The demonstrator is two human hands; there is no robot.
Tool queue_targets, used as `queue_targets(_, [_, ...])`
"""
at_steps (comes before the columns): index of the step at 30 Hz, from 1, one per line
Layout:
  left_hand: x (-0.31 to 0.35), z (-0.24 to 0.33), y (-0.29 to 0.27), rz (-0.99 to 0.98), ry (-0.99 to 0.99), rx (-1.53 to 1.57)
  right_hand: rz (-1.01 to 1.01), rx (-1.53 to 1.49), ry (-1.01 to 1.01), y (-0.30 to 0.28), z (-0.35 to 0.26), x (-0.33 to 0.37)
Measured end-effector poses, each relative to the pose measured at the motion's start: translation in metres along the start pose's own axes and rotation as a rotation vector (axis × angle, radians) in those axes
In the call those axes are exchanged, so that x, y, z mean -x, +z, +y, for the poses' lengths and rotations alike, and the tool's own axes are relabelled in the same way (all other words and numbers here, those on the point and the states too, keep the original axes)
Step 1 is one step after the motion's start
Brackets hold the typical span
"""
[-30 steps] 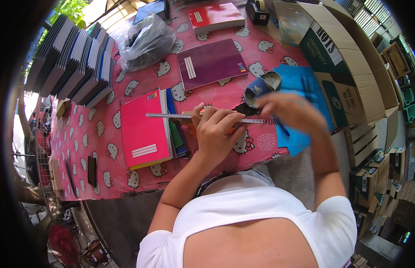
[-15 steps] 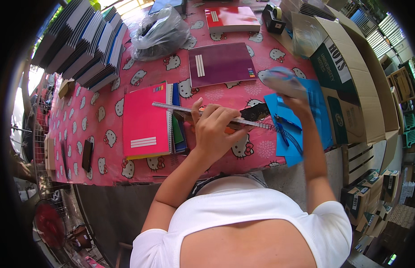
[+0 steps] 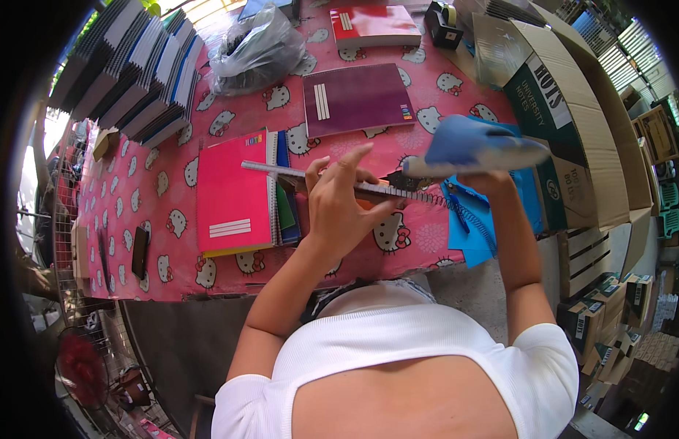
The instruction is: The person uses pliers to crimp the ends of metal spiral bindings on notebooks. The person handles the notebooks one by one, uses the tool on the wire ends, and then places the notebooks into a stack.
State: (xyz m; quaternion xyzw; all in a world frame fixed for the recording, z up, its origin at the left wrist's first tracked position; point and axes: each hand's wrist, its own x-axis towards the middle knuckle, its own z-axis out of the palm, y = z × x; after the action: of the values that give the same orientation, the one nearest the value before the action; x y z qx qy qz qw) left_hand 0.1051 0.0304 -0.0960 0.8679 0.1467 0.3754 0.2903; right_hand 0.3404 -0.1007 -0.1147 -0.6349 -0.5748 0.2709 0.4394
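Observation:
A notebook [image 3: 275, 171] stands on its edge in the middle of the table, gripped by my left hand [image 3: 339, 194]. Out of its right end runs a dark wire coil [image 3: 467, 217], hanging loosely over the blue sheets. My right hand [image 3: 488, 182] holds up a blue and pale-grey slipper-shaped thing [image 3: 480, 150], close to the notebook's right end. Motion blurs that thing, so its exact kind is unclear. Left of my left hand lies a pile of spiral notebooks, a pink one [image 3: 233, 194] on top. Dark-blue handled tools [image 3: 462, 206] rest on the blue sheets [image 3: 528, 197].
A purple notebook cover [image 3: 357, 101] lies beyond my hands, a thick red notebook [image 3: 376, 26] farther back. Tall notebook stacks [image 3: 138, 69] stand at far left beside a plastic bag [image 3: 257, 55]. A tape dispenser [image 3: 443, 28] and an open carton [image 3: 566, 139] are at right.
My right hand has come down and slightly left with the blue and grey thing, nearer the notebook's coil end. My left hand's fingers have lifted a little while keeping the notebook.

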Motion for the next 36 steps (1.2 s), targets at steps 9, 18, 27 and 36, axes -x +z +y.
queue_targets(9, [-0.007,-0.019,-0.026,-0.05,-0.024,-0.323,-0.054,-0.4,0.146,0.021,-0.005,-0.02])
queue_targets(18, [-0.007,-0.038,-0.034,0.066,-0.073,-0.355,0.01,0.06,0.057,0.039,0.002,-0.052])
queue_targets(27, [-0.003,-0.052,-0.049,0.099,-0.113,-0.263,-0.055,-1.055,-0.023,0.051,-0.026,-0.056])
queue_targets(36, [-0.007,-0.059,-0.054,0.16,-0.163,-0.298,-0.101,0.009,-0.148,0.059,-0.004,-0.077])
